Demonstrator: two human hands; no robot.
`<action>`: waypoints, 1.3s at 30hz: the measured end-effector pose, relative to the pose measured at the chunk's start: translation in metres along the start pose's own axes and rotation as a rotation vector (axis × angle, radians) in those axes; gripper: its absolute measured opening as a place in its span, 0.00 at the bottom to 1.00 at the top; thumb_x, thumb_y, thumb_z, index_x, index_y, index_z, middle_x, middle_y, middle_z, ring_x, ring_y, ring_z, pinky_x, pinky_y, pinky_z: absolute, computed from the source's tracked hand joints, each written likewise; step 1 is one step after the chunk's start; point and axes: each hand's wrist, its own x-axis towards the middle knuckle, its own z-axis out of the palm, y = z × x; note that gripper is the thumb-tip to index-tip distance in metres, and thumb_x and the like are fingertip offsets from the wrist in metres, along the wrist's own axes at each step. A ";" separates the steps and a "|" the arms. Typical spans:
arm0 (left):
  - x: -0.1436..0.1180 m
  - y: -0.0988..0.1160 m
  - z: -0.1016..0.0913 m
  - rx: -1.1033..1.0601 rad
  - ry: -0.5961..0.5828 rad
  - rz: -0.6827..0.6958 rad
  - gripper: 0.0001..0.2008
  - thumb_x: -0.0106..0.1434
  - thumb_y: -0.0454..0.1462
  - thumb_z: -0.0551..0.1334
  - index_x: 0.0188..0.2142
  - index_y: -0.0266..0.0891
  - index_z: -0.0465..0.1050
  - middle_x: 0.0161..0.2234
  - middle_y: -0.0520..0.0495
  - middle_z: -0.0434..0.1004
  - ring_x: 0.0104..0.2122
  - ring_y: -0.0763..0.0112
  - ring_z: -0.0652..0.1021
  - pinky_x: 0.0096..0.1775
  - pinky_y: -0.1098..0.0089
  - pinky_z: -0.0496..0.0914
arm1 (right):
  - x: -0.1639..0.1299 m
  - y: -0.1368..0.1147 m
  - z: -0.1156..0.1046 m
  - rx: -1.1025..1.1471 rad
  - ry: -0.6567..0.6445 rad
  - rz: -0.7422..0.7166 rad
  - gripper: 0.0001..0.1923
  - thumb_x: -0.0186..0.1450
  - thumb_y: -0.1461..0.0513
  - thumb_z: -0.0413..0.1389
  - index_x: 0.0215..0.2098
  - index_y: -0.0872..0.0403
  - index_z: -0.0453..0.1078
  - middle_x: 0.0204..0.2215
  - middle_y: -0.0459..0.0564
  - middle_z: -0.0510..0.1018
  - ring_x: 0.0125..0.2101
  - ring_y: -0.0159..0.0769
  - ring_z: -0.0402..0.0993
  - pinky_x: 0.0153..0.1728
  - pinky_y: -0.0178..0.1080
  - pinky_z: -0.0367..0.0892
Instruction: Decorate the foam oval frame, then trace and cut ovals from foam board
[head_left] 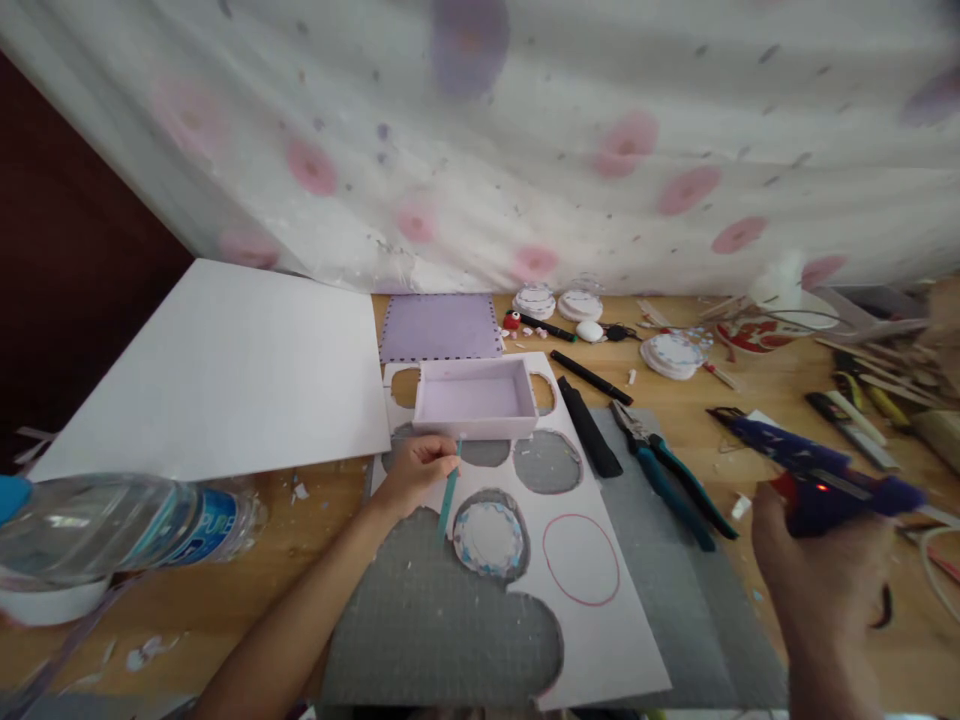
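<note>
Open box (474, 398): pale lilac, hollow side up, lying on a white board (609, 640) with round openings cut through it.
Left hand (424, 467): just in front of the box, toward its left half; thumb and fingers pinched narrow on a teal strip. Whether the fingertips touch the box, I cannot tell.
Teal strip (448, 505): in front of the box, slanting from the fingertips toward the wearer.
Right hand (821, 560): well to the right of the box and nearer the wearer, wrapped around the glue gun.
Glue gun (806, 470): blue, right of the box, a small red light glowing on its side.
Decorated disc (489, 538): in front of the box, inside one of the board's openings, its edge speckled blue.
Red circle (581, 560): drawn on the board, in front of the box and to its right.
Pliers (669, 478): right of the box, teal-handled, partly over a grey mat (442, 640).
Lilac panel (441, 327): behind the box, dark dashes along its edges.
Water bottle (161, 525): well left of the box, blue-labelled.
</note>
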 end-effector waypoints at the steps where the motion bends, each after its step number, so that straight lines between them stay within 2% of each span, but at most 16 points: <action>1: 0.000 0.000 0.000 0.012 -0.019 0.004 0.10 0.52 0.38 0.60 0.18 0.36 0.66 0.19 0.54 0.64 0.22 0.77 0.63 0.26 0.74 0.58 | -0.001 -0.011 -0.002 -0.037 0.045 0.057 0.18 0.48 0.51 0.66 0.27 0.45 0.62 0.18 0.49 0.65 0.15 0.41 0.62 0.18 0.46 0.52; 4: 0.000 0.001 -0.001 0.044 -0.072 0.018 0.10 0.52 0.37 0.60 0.17 0.36 0.66 0.19 0.54 0.63 0.22 0.76 0.63 0.26 0.74 0.57 | -0.012 -0.048 0.001 0.115 -0.037 0.056 0.23 0.46 0.47 0.66 0.31 0.48 0.64 0.22 0.51 0.72 0.21 0.43 0.69 0.22 0.45 0.61; 8: -0.001 0.003 -0.001 0.073 -0.107 0.034 0.11 0.52 0.37 0.60 0.17 0.36 0.63 0.19 0.54 0.62 0.22 0.76 0.63 0.26 0.74 0.57 | -0.045 -0.092 0.023 0.303 -0.234 -0.179 0.18 0.51 0.50 0.63 0.33 0.52 0.67 0.20 0.44 0.72 0.16 0.32 0.66 0.19 0.36 0.63; 11: -0.002 0.007 0.000 0.089 -0.128 0.042 0.11 0.52 0.36 0.60 0.17 0.36 0.62 0.20 0.54 0.62 0.22 0.76 0.63 0.26 0.74 0.57 | -0.074 -0.110 0.040 0.362 -0.391 -0.322 0.13 0.55 0.56 0.60 0.36 0.52 0.67 0.17 0.39 0.72 0.14 0.30 0.66 0.17 0.32 0.64; 14: -0.002 0.009 -0.001 0.095 -0.149 0.047 0.11 0.52 0.37 0.60 0.17 0.37 0.61 0.20 0.54 0.62 0.22 0.77 0.63 0.25 0.74 0.57 | -0.092 -0.111 0.054 0.374 -0.464 -0.361 0.09 0.56 0.58 0.58 0.34 0.51 0.66 0.15 0.38 0.71 0.14 0.30 0.68 0.16 0.31 0.64; 18: 0.000 0.006 -0.002 0.095 -0.167 0.043 0.12 0.52 0.37 0.60 0.17 0.37 0.61 0.20 0.53 0.62 0.22 0.77 0.63 0.25 0.74 0.58 | -0.100 -0.102 0.063 0.370 -0.457 -0.303 0.08 0.56 0.59 0.58 0.32 0.51 0.65 0.14 0.37 0.70 0.12 0.30 0.66 0.15 0.31 0.63; 21: 0.000 0.004 -0.002 0.098 -0.177 0.046 0.13 0.53 0.37 0.60 0.16 0.37 0.60 0.20 0.53 0.61 0.23 0.76 0.63 0.25 0.74 0.58 | -0.100 -0.099 0.063 0.345 -0.445 -0.299 0.08 0.55 0.58 0.59 0.30 0.50 0.64 0.14 0.38 0.70 0.13 0.31 0.67 0.15 0.32 0.63; 28: -0.001 0.008 0.000 0.099 -0.216 0.056 0.12 0.53 0.34 0.60 0.16 0.37 0.60 0.20 0.53 0.60 0.22 0.77 0.61 0.25 0.73 0.56 | -0.098 -0.101 0.062 0.359 -0.481 -0.410 0.10 0.57 0.58 0.57 0.36 0.50 0.65 0.18 0.40 0.73 0.15 0.32 0.71 0.17 0.32 0.66; 39: -0.001 0.006 -0.001 0.125 -0.217 0.055 0.12 0.53 0.35 0.60 0.16 0.37 0.61 0.20 0.53 0.60 0.22 0.76 0.62 0.25 0.73 0.58 | -0.097 -0.101 0.062 0.349 -0.465 -0.432 0.09 0.57 0.59 0.56 0.37 0.49 0.65 0.18 0.39 0.72 0.16 0.33 0.71 0.17 0.33 0.66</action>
